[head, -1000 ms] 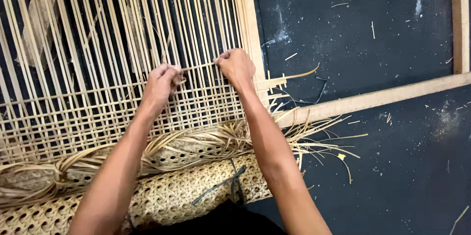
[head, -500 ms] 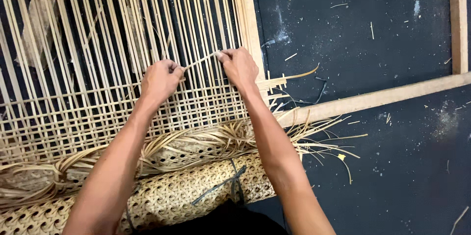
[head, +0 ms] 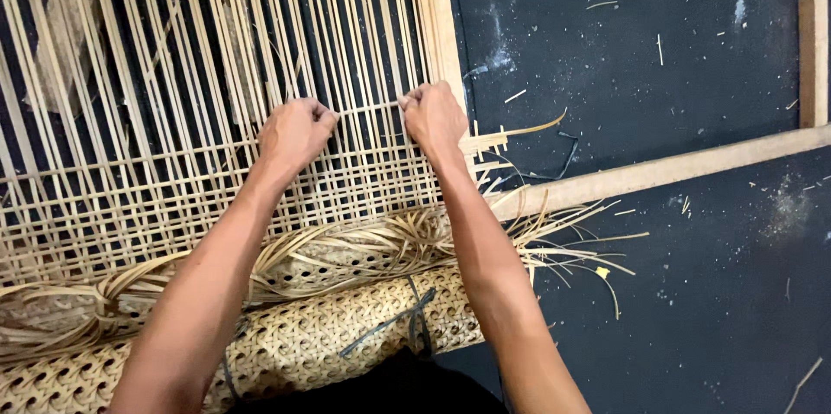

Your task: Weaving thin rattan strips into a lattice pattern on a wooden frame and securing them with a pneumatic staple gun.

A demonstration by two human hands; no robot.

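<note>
Head view: left hand (head: pixel 296 130) and right hand (head: pixel 433 117) both pinched shut on thin cane strip (head: pixel 368 108), stretched level between them across upright strands (head: pixel 260 33). Woven grid (head: pixel 130 206) just below hands. Wooden frame rail (head: pixel 437 25) beside right hand. Rolled cane webbing (head: pixel 329 327) lower, under forearms.

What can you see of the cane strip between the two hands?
The cane strip is thin, flat and pale tan, like split rattan. It lies horizontal across the upright strands of the weave, just above the rows already woven. The left hand pinches one end and the right hand the other, beside the wooden frame rail. Only the short span between the fists shows; it looks taut and straight. Whether it passes over or under each strand is too fine to tell.
</note>
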